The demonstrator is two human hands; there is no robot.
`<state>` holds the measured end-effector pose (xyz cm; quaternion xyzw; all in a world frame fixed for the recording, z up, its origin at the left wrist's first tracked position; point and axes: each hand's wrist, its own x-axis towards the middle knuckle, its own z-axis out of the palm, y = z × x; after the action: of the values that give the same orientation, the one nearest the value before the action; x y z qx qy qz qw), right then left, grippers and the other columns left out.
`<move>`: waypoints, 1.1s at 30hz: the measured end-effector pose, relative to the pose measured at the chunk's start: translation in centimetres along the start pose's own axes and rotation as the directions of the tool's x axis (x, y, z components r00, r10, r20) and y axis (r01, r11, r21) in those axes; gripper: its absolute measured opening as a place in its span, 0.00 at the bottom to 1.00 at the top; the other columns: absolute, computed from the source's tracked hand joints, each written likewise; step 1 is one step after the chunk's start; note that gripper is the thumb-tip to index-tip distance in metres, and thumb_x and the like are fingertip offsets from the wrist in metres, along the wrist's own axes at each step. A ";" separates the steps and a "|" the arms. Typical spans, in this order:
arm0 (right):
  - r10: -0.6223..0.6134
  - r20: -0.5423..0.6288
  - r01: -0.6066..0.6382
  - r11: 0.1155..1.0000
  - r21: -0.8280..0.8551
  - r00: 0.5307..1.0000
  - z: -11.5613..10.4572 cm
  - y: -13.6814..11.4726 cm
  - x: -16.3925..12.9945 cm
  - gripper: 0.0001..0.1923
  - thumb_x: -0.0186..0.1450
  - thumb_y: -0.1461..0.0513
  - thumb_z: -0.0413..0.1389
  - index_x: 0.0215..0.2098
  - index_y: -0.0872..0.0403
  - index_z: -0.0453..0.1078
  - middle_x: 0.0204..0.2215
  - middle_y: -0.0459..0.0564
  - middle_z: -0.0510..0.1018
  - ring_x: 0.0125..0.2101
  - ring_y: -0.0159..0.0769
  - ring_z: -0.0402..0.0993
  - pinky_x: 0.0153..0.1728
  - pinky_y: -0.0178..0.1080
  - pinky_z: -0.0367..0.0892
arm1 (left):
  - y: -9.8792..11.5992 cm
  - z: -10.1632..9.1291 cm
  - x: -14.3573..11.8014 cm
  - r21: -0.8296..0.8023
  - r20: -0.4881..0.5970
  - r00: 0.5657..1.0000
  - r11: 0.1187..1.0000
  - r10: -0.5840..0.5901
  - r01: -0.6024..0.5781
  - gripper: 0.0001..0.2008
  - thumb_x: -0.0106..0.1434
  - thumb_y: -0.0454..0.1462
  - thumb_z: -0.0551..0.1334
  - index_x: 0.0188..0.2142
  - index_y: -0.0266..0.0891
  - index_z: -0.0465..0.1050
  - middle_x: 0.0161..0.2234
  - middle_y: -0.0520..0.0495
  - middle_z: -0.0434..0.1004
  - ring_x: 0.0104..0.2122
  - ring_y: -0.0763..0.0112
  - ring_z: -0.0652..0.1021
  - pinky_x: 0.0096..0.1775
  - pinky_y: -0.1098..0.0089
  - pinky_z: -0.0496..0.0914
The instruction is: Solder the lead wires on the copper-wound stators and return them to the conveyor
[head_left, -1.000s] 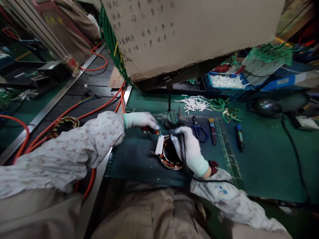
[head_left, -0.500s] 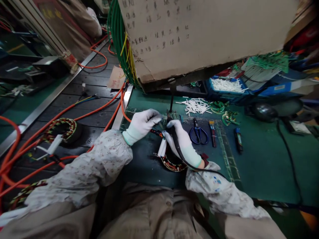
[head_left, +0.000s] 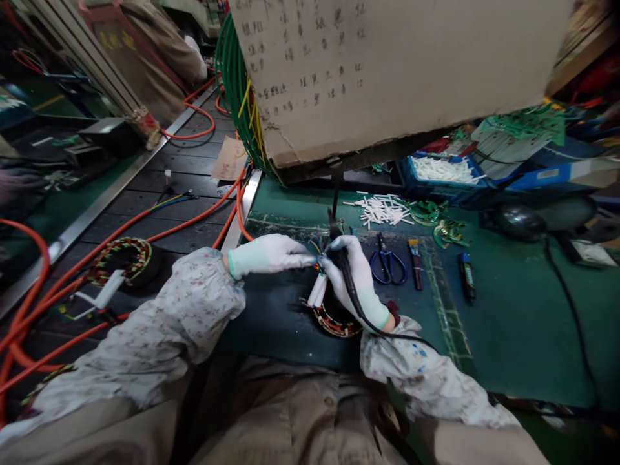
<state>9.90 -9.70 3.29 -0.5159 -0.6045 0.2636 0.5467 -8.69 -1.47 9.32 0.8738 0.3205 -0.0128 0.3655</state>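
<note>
My left hand [head_left: 274,254], in a white glove, pinches at a bunch of thin coloured wires [head_left: 317,247] with its fingers nearly straight. Close against it, my right hand [head_left: 356,271], also gloved, is closed around a black corded tool [head_left: 345,268] that looks like a soldering iron, its cord trailing over the wrist. The right fingertips meet the same wires, and the exact contact is hidden. Below the hands, white sleeves [head_left: 317,290] rise from a ring-shaped wound motor stator [head_left: 335,328] lying on the green mat, partly covered by my right hand.
Blue-handled scissors [head_left: 387,266], a brush [head_left: 415,265] and a marker [head_left: 466,276] lie to the right. White tubes [head_left: 382,210] are piled behind, near a blue bin [head_left: 443,187]. A cardboard sheet [head_left: 387,84] overhangs the bench. Another stator [head_left: 121,261] and orange cables [head_left: 194,223] are at left.
My left hand has turned flatter and its fingers have straightened towards the wires. The dark-wrapped cable end beside it no longer shows. My right hand stays nearly in place, and the view has shifted slightly.
</note>
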 end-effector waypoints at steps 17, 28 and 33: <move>-0.133 -0.470 0.180 0.982 0.057 0.873 -3.8 -1.5 2.1 0.12 0.63 0.64 0.59 0.39 0.49 0.59 0.35 0.42 0.68 0.36 0.31 0.70 0.45 0.42 0.70 | 2.2 1.1 2.0 -0.401 -0.047 0.975 0.890 0.215 -0.216 0.22 0.66 0.44 0.61 0.55 0.35 0.77 0.52 0.42 0.81 0.51 0.62 0.79 0.55 0.69 0.69; -0.037 -0.280 0.069 0.992 0.106 0.959 -4.3 -3.2 1.7 0.11 0.68 0.57 0.55 0.42 0.45 0.55 0.41 0.48 0.71 0.43 0.38 0.74 0.47 0.46 0.73 | 4.3 3.4 3.3 -0.566 -0.287 0.957 0.812 -0.032 -0.143 0.21 0.62 0.50 0.64 0.36 0.31 0.81 0.33 0.44 0.82 0.35 0.64 0.80 0.41 0.69 0.74; -0.050 -0.266 0.088 0.987 0.135 0.963 -4.2 -3.2 1.9 0.12 0.67 0.59 0.57 0.42 0.46 0.56 0.40 0.46 0.71 0.40 0.34 0.75 0.45 0.42 0.73 | 4.5 3.4 3.1 -0.597 -0.288 0.956 0.791 -0.051 -0.137 0.20 0.61 0.49 0.66 0.34 0.31 0.81 0.30 0.45 0.81 0.33 0.67 0.78 0.39 0.70 0.73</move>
<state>12.96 -10.04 7.94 -0.4835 -0.5237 0.2173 0.6669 -2.95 -4.26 8.87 0.7082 0.3370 0.2274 0.5772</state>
